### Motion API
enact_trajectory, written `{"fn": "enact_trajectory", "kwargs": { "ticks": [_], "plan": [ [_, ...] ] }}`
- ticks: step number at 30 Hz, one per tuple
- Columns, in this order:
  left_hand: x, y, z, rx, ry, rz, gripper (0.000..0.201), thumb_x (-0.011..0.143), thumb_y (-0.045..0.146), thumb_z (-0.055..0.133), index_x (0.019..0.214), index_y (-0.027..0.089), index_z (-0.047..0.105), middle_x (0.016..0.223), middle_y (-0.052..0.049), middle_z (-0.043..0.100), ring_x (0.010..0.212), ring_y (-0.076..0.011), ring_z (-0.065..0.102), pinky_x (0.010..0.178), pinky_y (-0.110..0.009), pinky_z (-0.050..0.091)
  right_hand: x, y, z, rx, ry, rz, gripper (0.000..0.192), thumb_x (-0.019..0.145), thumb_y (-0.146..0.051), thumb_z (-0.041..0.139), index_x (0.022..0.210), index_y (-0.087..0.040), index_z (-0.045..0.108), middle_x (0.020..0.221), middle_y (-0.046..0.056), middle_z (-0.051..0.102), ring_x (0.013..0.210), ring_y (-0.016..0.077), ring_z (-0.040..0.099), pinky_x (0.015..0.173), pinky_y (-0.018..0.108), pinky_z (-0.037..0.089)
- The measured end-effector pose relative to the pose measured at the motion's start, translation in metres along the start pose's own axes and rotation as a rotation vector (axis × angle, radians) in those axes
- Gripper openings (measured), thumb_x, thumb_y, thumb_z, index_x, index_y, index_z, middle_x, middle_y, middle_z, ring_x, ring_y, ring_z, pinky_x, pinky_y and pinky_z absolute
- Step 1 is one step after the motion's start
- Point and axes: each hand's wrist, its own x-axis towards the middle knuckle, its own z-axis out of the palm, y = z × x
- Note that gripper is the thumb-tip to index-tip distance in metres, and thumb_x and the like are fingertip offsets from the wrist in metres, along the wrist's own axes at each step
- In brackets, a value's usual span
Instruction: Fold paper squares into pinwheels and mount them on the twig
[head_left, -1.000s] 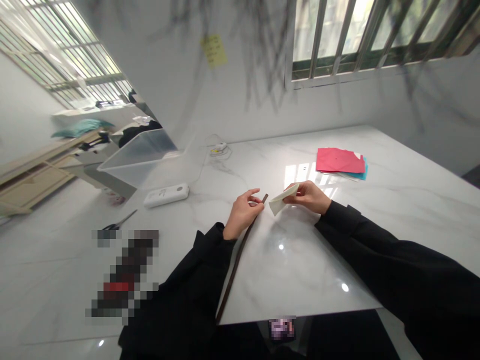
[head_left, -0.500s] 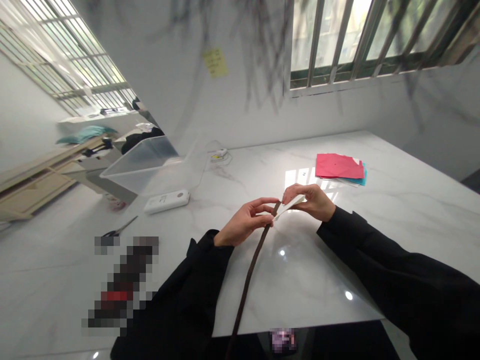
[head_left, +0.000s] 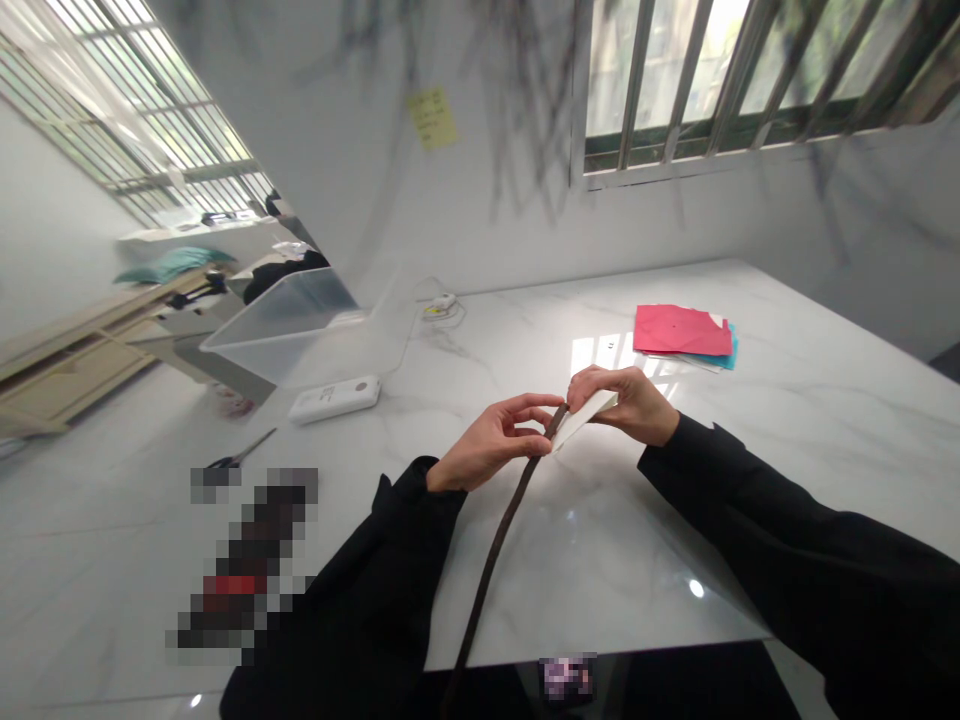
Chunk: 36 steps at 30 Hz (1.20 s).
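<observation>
The dark brown strap (head_left: 501,535), long, thin and stiff-looking, rises from below the near edge of the bench (head_left: 787,420) up to the person's hands, its upper end held above the white marble surface. The left hand (head_left: 491,445) pinches the strap just below its tip, thumb and forefinger closed on it from either side, the other fingers curled beneath. The right hand (head_left: 626,400) grips a small cream-coloured piece of material (head_left: 583,418), folded or wedge-shaped, its fingers clamped on the piece's far end; the piece's near edge meets the top of the strap, and the two hands almost touch there. Both arms wear black sleeves. Whether the cream piece wraps around the strap's tip or only lies against it cannot be told. Beyond the right hand, well apart from it, a stack of sheets lies flat on the bench, a pink sheet (head_left: 681,330) on top with a teal one showing at its right edge. To the left of the hands lies a white oblong device (head_left: 334,398), and behind it a clear plastic bin (head_left: 289,320) stands at the bench's far left corner. A small white object with a thin cable (head_left: 439,303) sits near the wall. Scissors (head_left: 241,452) lie toward the left, near a blurred patch. A yellow note (head_left: 432,117) is stuck on the wall.
</observation>
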Motion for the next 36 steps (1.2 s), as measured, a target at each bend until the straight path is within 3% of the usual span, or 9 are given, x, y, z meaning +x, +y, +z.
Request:
{"fn": "enact_trajectory", "kwargs": {
  "ticks": [8,26,31,36],
  "plan": [
    [-0.0001,0.0000,-0.0009,-0.007,0.004,0.014,0.058,0.074,0.027,0.091,0.129,0.024,0.073,0.103,-0.005,0.072,0.083,-0.0141,0.065,0.083,-0.031,0.053,-0.0002,-0.0064,0.0036,0.055,0.043,0.098,0.029,0.075,-0.048,0.091,0.082,-0.022,0.080,0.087,0.008,0.077,0.086,0.0241,0.070,0.085,0.042,0.057],
    [-0.0001,0.0007,-0.0006,0.017,-0.003,0.014,0.058,0.074,0.028,0.092,0.128,0.025,0.073,0.100,-0.004,0.072,0.082,-0.0139,0.065,0.083,-0.031,0.053,0.0006,-0.0093,0.0031,0.075,0.030,0.095,0.027,0.074,-0.045,0.092,0.082,-0.022,0.080,0.088,0.008,0.077,0.087,0.0240,0.070,0.086,0.043,0.057],
    [0.0000,0.0005,-0.0016,0.027,-0.026,0.023,0.063,0.072,0.027,0.092,0.132,0.024,0.071,0.111,-0.007,0.074,0.087,-0.0165,0.068,0.083,-0.031,0.055,-0.0005,-0.0075,0.0040,0.106,0.030,0.219,0.031,0.073,-0.046,0.091,0.084,-0.020,0.079,0.085,0.005,0.076,0.082,0.0223,0.069,0.085,0.040,0.057],
    [0.0017,-0.0054,-0.0027,0.029,0.002,0.042,0.067,0.071,0.030,0.094,0.133,0.021,0.071,0.122,-0.013,0.075,0.099,-0.0251,0.073,0.086,-0.036,0.058,-0.0006,-0.0046,0.0101,0.272,0.039,0.377,0.044,0.072,-0.044,0.092,0.105,-0.018,0.077,0.097,0.006,0.078,0.088,0.0238,0.071,0.081,0.037,0.058]
  ]
}}
